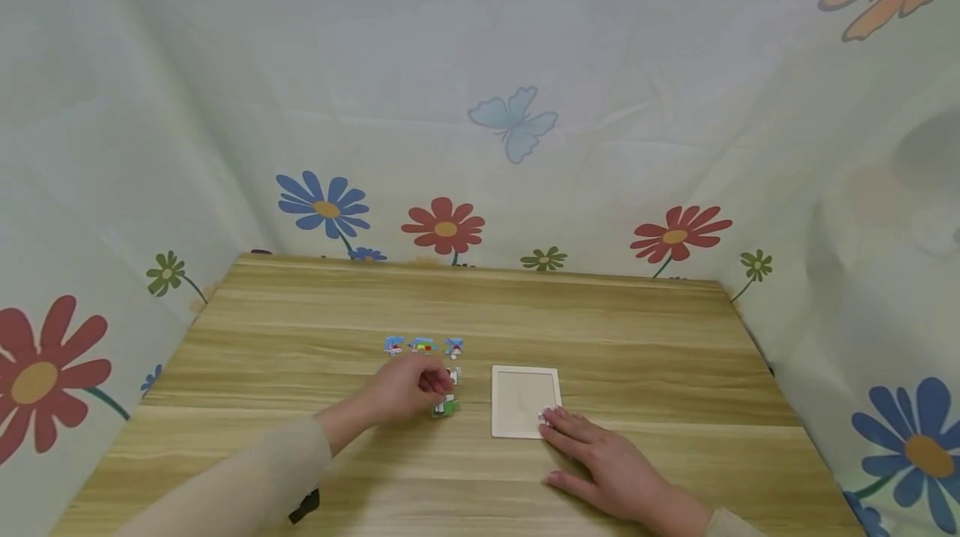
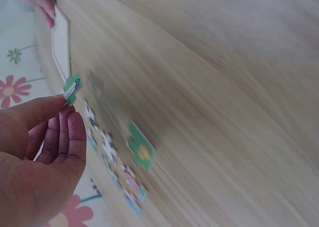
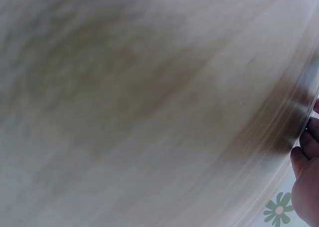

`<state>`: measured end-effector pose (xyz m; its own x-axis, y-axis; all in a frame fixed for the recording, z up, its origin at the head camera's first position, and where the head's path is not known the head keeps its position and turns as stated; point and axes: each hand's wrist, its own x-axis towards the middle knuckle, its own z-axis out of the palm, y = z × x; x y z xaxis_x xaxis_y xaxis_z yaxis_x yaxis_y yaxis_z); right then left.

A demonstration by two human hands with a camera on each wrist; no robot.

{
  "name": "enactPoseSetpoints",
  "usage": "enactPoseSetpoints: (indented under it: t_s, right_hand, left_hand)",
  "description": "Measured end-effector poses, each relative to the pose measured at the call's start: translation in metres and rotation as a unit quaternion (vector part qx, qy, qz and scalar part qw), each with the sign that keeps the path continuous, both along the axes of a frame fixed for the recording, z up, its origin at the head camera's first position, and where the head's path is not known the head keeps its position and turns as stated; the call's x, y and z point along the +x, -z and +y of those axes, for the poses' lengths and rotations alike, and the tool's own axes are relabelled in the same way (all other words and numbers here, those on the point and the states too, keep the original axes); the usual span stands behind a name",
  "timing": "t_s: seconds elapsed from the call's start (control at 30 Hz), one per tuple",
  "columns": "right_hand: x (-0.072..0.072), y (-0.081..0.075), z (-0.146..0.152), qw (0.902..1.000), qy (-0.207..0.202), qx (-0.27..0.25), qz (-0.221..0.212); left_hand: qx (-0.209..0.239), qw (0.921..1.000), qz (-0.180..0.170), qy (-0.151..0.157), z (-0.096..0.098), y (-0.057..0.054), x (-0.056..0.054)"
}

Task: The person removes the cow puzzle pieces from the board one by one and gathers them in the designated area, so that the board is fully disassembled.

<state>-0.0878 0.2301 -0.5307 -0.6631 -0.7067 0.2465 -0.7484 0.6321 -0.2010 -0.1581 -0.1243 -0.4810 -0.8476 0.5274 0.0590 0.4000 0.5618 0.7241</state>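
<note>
My left hand [image 1: 411, 387] hovers above the loose pieces; in the left wrist view its thumb and fingers pinch a green jigsaw piece [image 2: 72, 89] by its edge, off the table. My right hand [image 1: 603, 462] lies with extended fingers at the lower right corner of a pale square puzzle tray [image 1: 495, 404]. Its fingertips touch a small whitish jigsaw piece [image 1: 542, 417], partly hidden under them. Only part of the right hand [image 3: 306, 174] shows at the edge of the right wrist view, where the tray is hard to make out.
Beyond my left hand, a row holds a blue-and-white piece [image 1: 393, 345], a multicoloured piece [image 1: 422, 345] and another blue piece [image 1: 453, 347]. A green piece with an orange patch [image 2: 141, 149] lies nearer. The wooden table [image 1: 637, 337] meets a flower-printed cloth [image 1: 375, 62] behind.
</note>
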Motion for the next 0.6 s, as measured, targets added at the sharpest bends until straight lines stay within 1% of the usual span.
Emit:
enactPoseSetpoints:
  t_s: [0.07, 0.2, 0.27, 0.4, 0.47, 0.6]
  right_hand:
    - [0.0, 0.0, 0.0, 1.0, 0.001, 0.001, -0.001]
    - [0.0, -0.001, -0.001, 1.0, 0.001, 0.002, 0.001]
    - [0.0, -0.001, -0.001, 1.0, 0.002, 0.004, 0.001]
    - [0.0, -0.001, -0.001, 1.0, 0.003, 0.005, 0.003]
    - [0.0, -0.001, -0.001, 1.0, 0.005, 0.005, 0.003]
    - [0.001, -0.002, -0.001, 1.0, 0.003, 0.003, 0.003]
  left_hand:
    - [-0.007, 1.0, 0.006, -0.001, -0.009, 0.001, 0.0]
    - [-0.003, 0.9999, 0.012, 0.004, -0.023, 0.003, -0.001]
    - [-0.001, 1.0, 0.005, 0.006, -0.028, 0.003, -0.001]
    - [-0.005, 0.9999, -0.012, 0.008, -0.032, 0.002, -0.002]
    - [-0.012, 0.9998, -0.014, 0.008, -0.033, 0.003, -0.002]
    - [-0.031, 0.9995, -0.002, 0.007, -0.033, 0.005, -0.003]
